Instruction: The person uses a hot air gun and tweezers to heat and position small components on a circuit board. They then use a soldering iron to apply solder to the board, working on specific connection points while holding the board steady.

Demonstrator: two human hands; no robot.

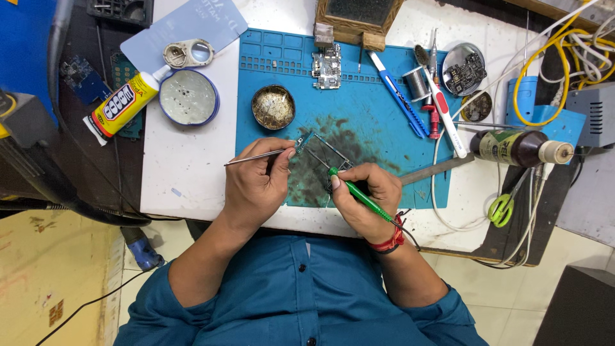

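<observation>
My left hand [256,182] grips thin metal tweezers [259,156], their tips touching the corner of a small dark frame-shaped part [325,156] lying on the blue work mat [371,109]. My right hand [363,202] holds a green-handled soldering iron [359,194] like a pen, its tip resting on the same part. The mat is stained dark around the part. Both hands rest at the mat's near edge.
On the mat lie a round tin of flux [273,107], a circuit board [327,66], a blue utility knife [398,95] and a solder spool [418,83]. A glue tube [122,104] and round lid [188,97] lie left. A brown bottle [520,148], green scissors [501,206] and cables sit right.
</observation>
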